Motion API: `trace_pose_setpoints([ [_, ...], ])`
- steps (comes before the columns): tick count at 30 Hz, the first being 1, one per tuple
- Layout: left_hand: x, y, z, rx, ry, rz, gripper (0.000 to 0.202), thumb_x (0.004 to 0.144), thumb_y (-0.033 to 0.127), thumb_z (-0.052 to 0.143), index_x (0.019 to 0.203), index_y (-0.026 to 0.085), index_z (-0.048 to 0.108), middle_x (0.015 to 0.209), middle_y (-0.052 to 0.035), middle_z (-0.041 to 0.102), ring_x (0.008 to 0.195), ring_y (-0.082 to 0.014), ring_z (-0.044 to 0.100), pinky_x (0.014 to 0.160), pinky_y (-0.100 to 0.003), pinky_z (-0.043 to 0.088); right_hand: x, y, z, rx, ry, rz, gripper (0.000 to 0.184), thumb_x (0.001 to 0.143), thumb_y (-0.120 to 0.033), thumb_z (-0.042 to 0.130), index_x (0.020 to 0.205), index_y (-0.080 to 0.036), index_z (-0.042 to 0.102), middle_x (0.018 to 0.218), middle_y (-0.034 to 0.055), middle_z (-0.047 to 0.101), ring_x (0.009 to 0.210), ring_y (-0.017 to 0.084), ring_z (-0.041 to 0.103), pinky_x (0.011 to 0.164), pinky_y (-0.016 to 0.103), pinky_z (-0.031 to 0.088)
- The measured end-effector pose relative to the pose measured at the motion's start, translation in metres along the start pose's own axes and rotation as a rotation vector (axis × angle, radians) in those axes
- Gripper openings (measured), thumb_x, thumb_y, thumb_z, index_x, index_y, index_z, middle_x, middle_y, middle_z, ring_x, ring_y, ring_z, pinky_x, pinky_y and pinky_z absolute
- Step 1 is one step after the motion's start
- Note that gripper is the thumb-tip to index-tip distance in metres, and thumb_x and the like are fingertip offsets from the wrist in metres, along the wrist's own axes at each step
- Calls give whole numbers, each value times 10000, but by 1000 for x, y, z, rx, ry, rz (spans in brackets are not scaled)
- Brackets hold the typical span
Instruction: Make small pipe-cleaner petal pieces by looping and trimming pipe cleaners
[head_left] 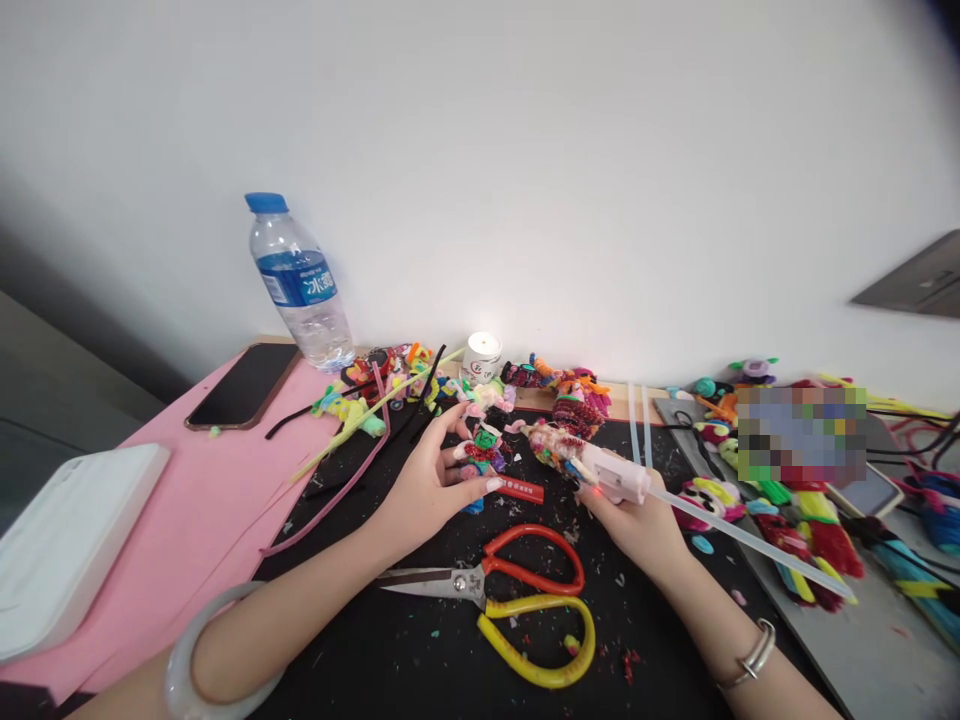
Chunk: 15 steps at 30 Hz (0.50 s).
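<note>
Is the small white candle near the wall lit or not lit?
Lit: the candle shows a bright glow at its top.
</note>
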<state>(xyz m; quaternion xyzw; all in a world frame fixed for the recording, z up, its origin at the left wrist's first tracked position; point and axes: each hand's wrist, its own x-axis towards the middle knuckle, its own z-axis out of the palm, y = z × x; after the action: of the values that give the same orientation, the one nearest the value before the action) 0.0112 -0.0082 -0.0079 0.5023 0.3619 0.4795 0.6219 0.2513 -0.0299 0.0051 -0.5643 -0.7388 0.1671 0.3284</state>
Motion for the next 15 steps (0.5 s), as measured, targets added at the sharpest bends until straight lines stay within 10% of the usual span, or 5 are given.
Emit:
trace_pose_setpoints([
  [15,-1,2,1,-5,-12,-7,639,679,148,718,1226,304,426,1023,12,327,847,-82,523,741,-198,460,-1,-3,0,-36,13,2,135,791,-271,536,697,-179,564,585,-4,589,523,145,534,525,230,437],
])
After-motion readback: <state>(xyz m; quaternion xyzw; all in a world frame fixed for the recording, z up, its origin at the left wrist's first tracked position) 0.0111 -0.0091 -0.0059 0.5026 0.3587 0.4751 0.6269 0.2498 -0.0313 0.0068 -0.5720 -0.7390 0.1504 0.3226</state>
